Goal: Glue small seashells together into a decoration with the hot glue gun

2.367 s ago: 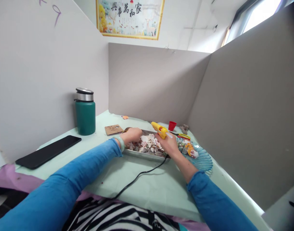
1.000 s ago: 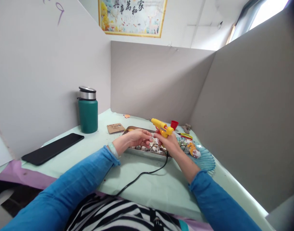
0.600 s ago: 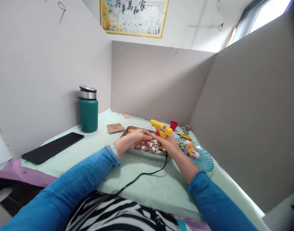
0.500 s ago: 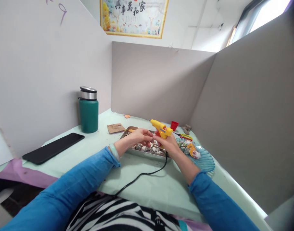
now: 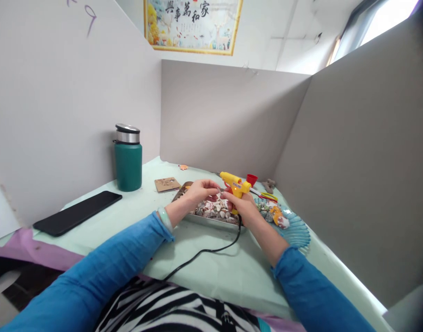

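Your right hand (image 5: 244, 204) wraps firmly round the yellow glue gun (image 5: 236, 187), over the tray's right part, nozzle towards the worktop's (image 5: 228, 272) far edge; your left hand (image 5: 199, 192) has thumb and finger nearly meeting, and whether they pinch anything, I can't tell. Shells (image 5: 214, 210) fill the metal tray (image 5: 211, 223) mid-worktop. Looks like fine fingertip work beside the gun; the next move calls for fingers clear of that nozzle.

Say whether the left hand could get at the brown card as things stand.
Likely yes: the brown card lies uncovered near the tray, and nothing tall stands between it and the left hand, though whether those fingers are free is unclear.
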A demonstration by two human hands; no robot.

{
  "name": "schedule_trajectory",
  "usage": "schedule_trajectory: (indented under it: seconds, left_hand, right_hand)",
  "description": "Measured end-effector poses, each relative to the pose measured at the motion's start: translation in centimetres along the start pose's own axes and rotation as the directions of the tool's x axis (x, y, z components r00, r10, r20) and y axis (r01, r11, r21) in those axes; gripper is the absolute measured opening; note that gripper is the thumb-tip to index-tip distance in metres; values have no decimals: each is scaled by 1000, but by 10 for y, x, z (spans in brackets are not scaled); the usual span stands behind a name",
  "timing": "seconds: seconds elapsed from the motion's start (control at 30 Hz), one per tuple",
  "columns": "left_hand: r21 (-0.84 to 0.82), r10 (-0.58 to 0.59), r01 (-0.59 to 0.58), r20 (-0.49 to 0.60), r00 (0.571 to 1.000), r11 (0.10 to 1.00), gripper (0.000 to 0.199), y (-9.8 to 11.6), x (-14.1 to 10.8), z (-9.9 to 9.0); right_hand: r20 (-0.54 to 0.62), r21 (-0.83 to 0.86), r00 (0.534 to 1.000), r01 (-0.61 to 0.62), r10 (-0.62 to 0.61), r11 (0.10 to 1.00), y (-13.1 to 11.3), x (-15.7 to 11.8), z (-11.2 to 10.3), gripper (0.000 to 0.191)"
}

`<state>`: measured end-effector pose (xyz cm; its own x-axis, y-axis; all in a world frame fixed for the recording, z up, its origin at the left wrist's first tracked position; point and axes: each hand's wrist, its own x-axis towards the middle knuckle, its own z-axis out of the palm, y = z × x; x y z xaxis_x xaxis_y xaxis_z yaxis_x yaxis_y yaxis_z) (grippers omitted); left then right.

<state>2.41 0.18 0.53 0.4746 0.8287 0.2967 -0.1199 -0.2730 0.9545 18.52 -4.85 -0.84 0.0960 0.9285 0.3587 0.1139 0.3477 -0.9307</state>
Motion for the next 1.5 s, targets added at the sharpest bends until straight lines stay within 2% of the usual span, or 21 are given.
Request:
schedule_trajectory:
  seconds: [0.1, 0.2, 0.43, 0.63, 0.73, 0.93, 1.03, 1.2, 1.37, 1.5]
  left_hand:
    - [76, 52, -50, -32, 998, 996, 17, 0, 0, 3]
    - [163, 85, -81, -15, 996, 983, 16, -3, 1, 4]
    - [217, 76, -80, 27, 997, 973, 22, -6, 2, 0]
    - [280, 71, -73, 18, 997, 957, 24, -5, 2, -2]
    - [238, 38, -49, 50, 998, 970, 26, -5, 1, -3]
    - [36, -60, 58, 73, 995, 998, 30, -4, -2, -3]
    - [43, -65, 62, 78, 995, 997, 32, -2, -3, -1]
    - [77, -16, 4, 157, 987, 997, 34, -2, -3, 3]
    - [144, -16, -2, 125, 992, 990, 34, -3, -4, 1]
    - [134, -49, 32, 125, 991, 990, 37, -4, -4, -2]
  right_hand:
    - [10, 78, 1000, -27, 26, 997, -1, -1, 2, 30]
    - [15, 119, 1000, -18, 16, 993, -1, -1, 2, 30]
    - [-26, 141, 999, -24, 28, 990, 0, 2, 0, 32]
    - [-49, 153, 998, -31, 39, 988, -2, 2, -1, 30]
    - [-38, 140, 998, -37, 43, 989, -2, 2, -2, 30]
    - [-22, 104, 1000, 12, -9, 995, 0, 1, -1, 34]
    - [-1, 100, 1000, 19, -19, 995, 1, 2, -1, 36]
    - [25, 67, 999, 27, -28, 997, 1, 1, 0, 32]
    - [19, 54, 999, 37, -38, 998, -2, -1, 1, 28]
    - [14, 51, 1000, 19, -20, 999, -4, -2, 2, 28]
